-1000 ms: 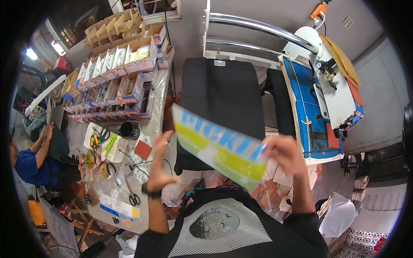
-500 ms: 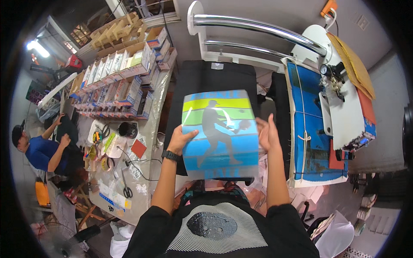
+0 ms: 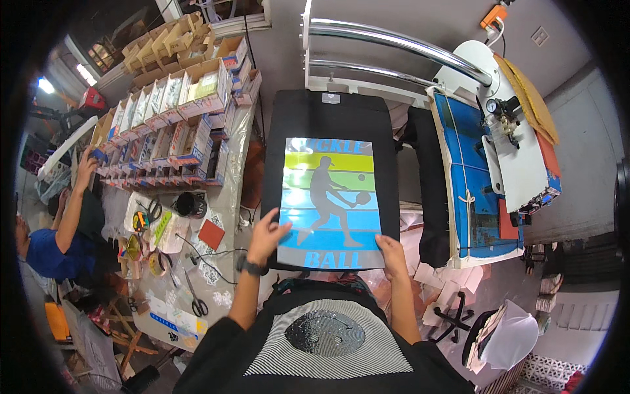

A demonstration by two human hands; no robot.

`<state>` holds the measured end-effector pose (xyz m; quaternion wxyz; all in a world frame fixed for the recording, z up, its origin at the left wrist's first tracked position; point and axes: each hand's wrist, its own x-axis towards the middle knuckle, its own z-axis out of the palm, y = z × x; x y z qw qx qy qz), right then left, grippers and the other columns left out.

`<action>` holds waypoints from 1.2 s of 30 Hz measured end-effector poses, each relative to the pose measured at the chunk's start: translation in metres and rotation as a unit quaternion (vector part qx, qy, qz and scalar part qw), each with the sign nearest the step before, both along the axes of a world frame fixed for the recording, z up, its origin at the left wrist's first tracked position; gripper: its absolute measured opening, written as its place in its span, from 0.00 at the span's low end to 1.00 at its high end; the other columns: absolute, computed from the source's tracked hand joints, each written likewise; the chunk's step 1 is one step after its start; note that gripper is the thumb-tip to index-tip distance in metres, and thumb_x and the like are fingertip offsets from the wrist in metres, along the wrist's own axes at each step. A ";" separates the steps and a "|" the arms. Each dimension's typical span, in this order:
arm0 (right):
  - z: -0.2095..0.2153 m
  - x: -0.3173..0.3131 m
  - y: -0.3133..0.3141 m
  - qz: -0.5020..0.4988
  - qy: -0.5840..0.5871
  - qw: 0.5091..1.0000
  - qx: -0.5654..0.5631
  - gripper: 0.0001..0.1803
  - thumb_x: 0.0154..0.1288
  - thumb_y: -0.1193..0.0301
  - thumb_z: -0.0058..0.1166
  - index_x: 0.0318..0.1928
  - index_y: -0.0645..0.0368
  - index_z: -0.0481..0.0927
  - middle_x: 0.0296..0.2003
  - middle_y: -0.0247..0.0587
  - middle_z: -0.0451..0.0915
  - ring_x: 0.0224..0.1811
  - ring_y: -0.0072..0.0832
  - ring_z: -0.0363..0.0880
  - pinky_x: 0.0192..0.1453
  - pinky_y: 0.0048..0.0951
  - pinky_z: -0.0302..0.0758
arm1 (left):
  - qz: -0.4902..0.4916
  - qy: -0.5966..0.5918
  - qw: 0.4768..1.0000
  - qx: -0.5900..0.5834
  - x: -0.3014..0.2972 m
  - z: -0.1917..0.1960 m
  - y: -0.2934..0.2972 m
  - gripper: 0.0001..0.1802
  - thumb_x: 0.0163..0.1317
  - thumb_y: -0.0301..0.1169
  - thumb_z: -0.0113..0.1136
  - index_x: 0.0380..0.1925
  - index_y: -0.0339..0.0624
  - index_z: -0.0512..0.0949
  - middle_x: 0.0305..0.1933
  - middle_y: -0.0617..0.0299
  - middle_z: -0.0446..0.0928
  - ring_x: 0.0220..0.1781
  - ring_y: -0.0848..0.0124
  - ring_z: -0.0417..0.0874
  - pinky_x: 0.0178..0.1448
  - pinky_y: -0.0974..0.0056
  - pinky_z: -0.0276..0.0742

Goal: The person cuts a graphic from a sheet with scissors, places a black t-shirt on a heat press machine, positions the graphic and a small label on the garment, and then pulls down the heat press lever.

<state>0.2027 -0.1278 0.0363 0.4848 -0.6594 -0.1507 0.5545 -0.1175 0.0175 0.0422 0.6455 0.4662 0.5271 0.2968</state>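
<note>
A clear transfer film (image 3: 331, 230) lies over a black shirt (image 3: 331, 118) spread on the platen in front of me. Its print has yellow, green and blue stripes, blue lettering and a grey figure swinging a paddle. My left hand (image 3: 264, 240) is beside the film's left edge with its fingers spread, holding nothing. At the lower right edge of the film, my right hand (image 3: 394, 256) pinches it between thumb and fingers.
A heat press (image 3: 518, 171) with chrome bars stands at right, beside a blue pad (image 3: 466, 210). The left table holds several stacked boxes (image 3: 203, 88), scissors (image 3: 195, 299) and tape rolls. A co-worker in a blue shirt (image 3: 49, 256) reaches toward the boxes at far left.
The film has come down from above the shirt to lie on it. My left hand has let go of its edge; my right hand has moved down to its lower right edge.
</note>
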 end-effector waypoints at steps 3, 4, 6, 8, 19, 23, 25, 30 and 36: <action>0.021 -0.017 -0.027 0.036 0.063 0.996 -0.048 0.13 0.71 0.66 0.58 0.43 0.65 0.80 0.30 0.40 0.83 0.23 0.24 0.80 0.20 0.20 0.75 | 0.061 -0.060 0.996 -0.020 -0.016 0.010 -0.056 0.33 0.63 0.24 0.66 0.67 0.31 0.66 0.38 0.58 0.82 0.34 0.77 0.83 0.35 0.73 0.82; 0.012 -0.017 -0.040 0.026 0.062 0.996 -0.054 0.12 0.71 0.66 0.58 0.42 0.64 0.79 0.31 0.39 0.82 0.22 0.23 0.79 0.19 0.20 0.72 | 0.072 -0.061 0.995 -0.036 -0.018 0.013 -0.070 0.30 0.64 0.23 0.64 0.65 0.31 0.67 0.39 0.58 0.82 0.34 0.75 0.84 0.35 0.72 0.83; -0.001 -0.016 -0.054 0.008 0.053 0.997 -0.059 0.11 0.71 0.68 0.58 0.41 0.64 0.78 0.30 0.39 0.82 0.20 0.21 0.77 0.18 0.18 0.69 | 0.097 -0.066 0.992 -0.052 -0.018 0.009 -0.083 0.26 0.65 0.22 0.62 0.62 0.31 0.69 0.39 0.57 0.82 0.33 0.73 0.85 0.34 0.70 0.84; -0.007 -0.019 -0.051 -0.009 0.039 0.998 -0.046 0.09 0.70 0.69 0.58 0.39 0.65 0.78 0.29 0.39 0.81 0.19 0.20 0.76 0.17 0.17 0.68 | 0.125 -0.075 0.989 -0.036 -0.016 -0.008 -0.084 0.25 0.65 0.21 0.61 0.62 0.30 0.70 0.38 0.56 0.82 0.32 0.72 0.85 0.35 0.70 0.84; -0.025 -0.007 0.016 -0.063 -0.130 0.989 0.021 0.12 0.63 0.69 0.66 0.33 0.66 0.81 0.23 0.37 0.82 0.13 0.15 0.71 0.14 0.16 0.61 | 0.115 0.151 0.953 0.234 0.007 -0.023 -0.036 0.09 0.62 0.23 0.66 0.42 0.32 0.86 0.35 0.59 0.84 0.31 0.76 0.85 0.35 0.72 0.79; -0.022 -0.007 0.019 -0.063 -0.178 0.982 0.013 0.13 0.63 0.68 0.67 0.31 0.67 0.82 0.21 0.37 0.81 0.12 0.15 0.71 0.13 0.18 0.60 | 0.117 0.168 0.946 0.251 0.011 -0.028 -0.040 0.08 0.62 0.23 0.66 0.41 0.33 0.86 0.36 0.58 0.84 0.31 0.75 0.84 0.35 0.72 0.79; -0.019 -0.008 0.015 -0.070 -0.183 0.981 -0.004 0.14 0.62 0.69 0.67 0.30 0.69 0.82 0.20 0.39 0.81 0.12 0.16 0.72 0.15 0.19 0.63 | 0.108 0.188 0.940 0.265 0.011 -0.033 -0.041 0.08 0.61 0.23 0.66 0.40 0.33 0.86 0.36 0.58 0.84 0.31 0.75 0.84 0.36 0.72 0.79; -0.022 -0.007 0.013 -0.078 -0.197 0.977 0.002 0.14 0.61 0.68 0.68 0.30 0.69 0.82 0.18 0.39 0.81 0.12 0.17 0.72 0.15 0.21 0.64 | 0.117 0.201 0.934 0.273 0.016 -0.038 -0.041 0.08 0.61 0.24 0.67 0.40 0.35 0.87 0.35 0.57 0.84 0.32 0.71 0.84 0.36 0.69 0.78; -0.021 -0.009 0.006 -0.048 -0.433 0.900 0.004 0.14 0.60 0.68 0.67 0.39 0.65 0.81 0.18 0.37 0.78 0.21 0.25 0.78 0.28 0.31 0.72 | 0.107 0.228 0.922 0.295 0.016 -0.027 -0.041 0.09 0.60 0.26 0.67 0.40 0.37 0.87 0.35 0.57 0.82 0.33 0.68 0.83 0.38 0.66 0.78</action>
